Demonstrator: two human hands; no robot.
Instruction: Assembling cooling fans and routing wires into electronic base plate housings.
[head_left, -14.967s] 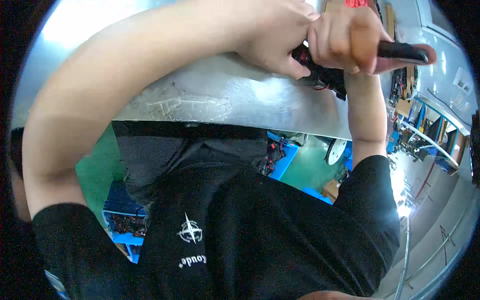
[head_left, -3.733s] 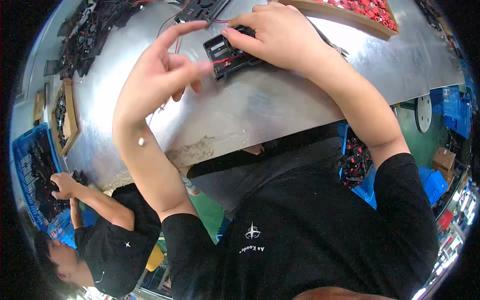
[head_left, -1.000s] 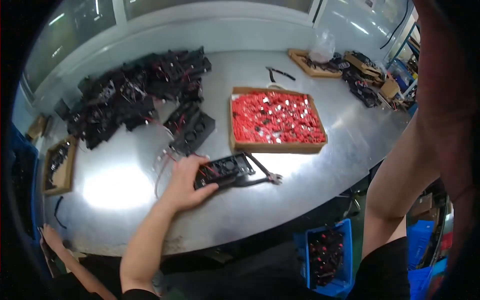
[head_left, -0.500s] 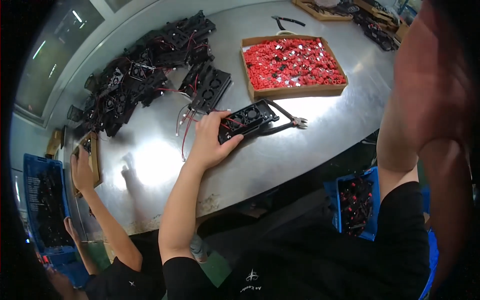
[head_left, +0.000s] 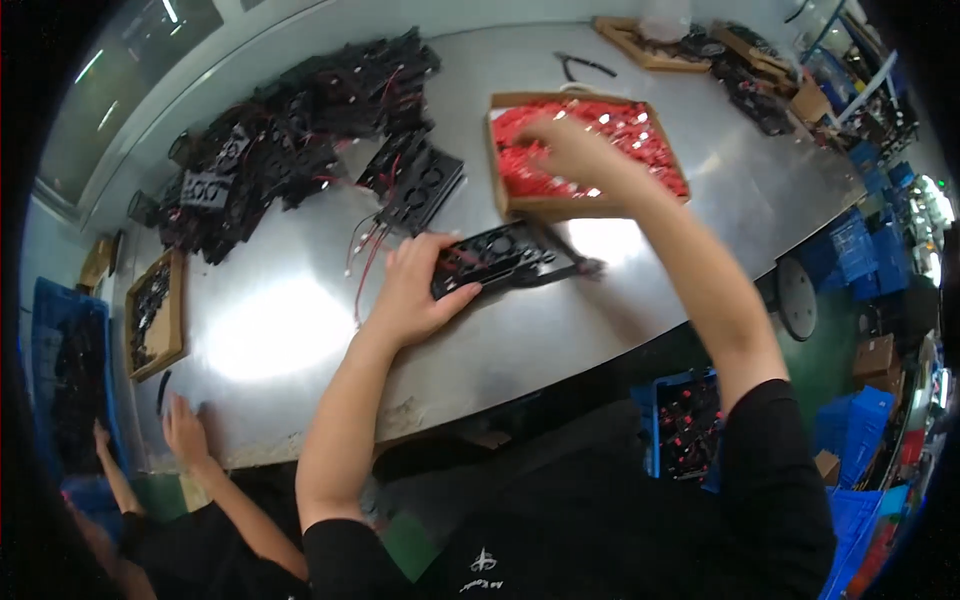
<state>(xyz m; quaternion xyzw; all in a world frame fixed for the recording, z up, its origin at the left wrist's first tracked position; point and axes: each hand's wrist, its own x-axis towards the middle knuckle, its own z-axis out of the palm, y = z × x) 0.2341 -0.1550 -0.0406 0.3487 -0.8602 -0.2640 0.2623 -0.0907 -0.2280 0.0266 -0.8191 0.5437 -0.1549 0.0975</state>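
Here, your left hand [head_left: 415,290] held the left end of a black fan housing [head_left: 500,255] on a shiny metal table [head_left: 420,370], right in front of you. Its thumb pressed along the near side and its fingers lay close together over the far side, so the housing was gripped between them. The housing lay at a slant, its right end farther from you than its left.

Your right hand [head_left: 570,150] reached out over a shallow cardboard tray [head_left: 560,208], just beyond the housing. The tray was filled with small red parts [head_left: 625,125], and your fingertips pointed down among them, toward the tray's left side. Those fingers were bent but blurred, so whether they pinched a part could not be told.

Just beside the housing's right end lay a pair of dark-handled cutters [head_left: 550,279], their jaws pointing to the right. A second pair of pliers [head_left: 590,67] lay behind the tray.

Beyond your left hand sat another housing [head_left: 430,190] with round openings, and thin red and dark wires [head_left: 370,262] trailed over the table near it. Behind that, a large heap of black housings [head_left: 310,110] spread toward the wall.

At the far left, a co-worker's hand [head_left: 185,432] was at the table's edge, near a small cardboard box [head_left: 180,300] of dark pieces. Below the table, to your right, a blue bin [head_left: 656,430] held black and red parts.
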